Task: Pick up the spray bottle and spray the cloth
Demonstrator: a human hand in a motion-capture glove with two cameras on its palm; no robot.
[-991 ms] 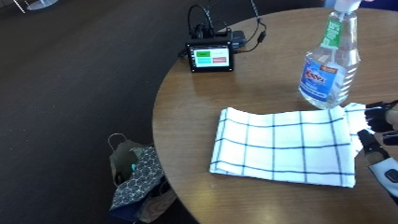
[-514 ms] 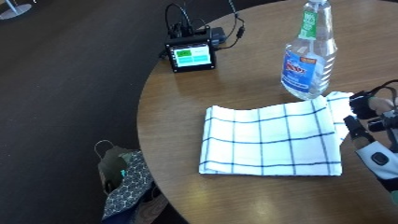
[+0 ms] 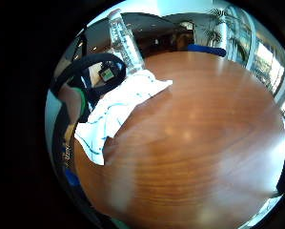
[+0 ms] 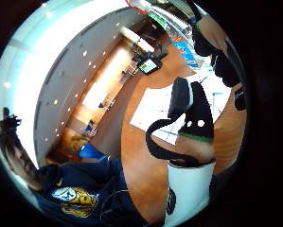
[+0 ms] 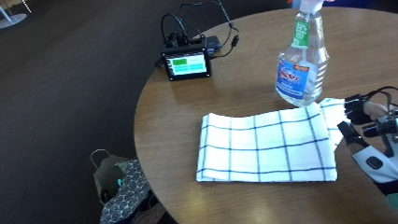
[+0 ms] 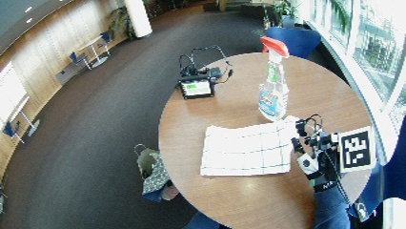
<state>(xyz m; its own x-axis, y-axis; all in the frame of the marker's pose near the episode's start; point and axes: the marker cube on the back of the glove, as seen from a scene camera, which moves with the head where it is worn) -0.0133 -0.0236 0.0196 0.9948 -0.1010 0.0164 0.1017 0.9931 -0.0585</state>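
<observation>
A: Outside view: we are seeing the gloved right hand (image 5: 367, 140) hovering nearest us at the table's (image 5: 249, 98) edge, fingers spread and gripping nothing; it is sitting just beside the checked cloth (image 5: 267, 147).

B: We are judging it is poised to reach; the cloth is lying flat, ready for spraying; just beyond its far corner the spray bottle (image 5: 302, 65) is standing upright, untouched; farthest off, a small screen device (image 5: 186, 63) is idling.

White cloth (image 5: 267, 147) with blue check, clear spray bottle (image 5: 302, 70) with blue label, brown wood table (image 5: 249, 93).
</observation>
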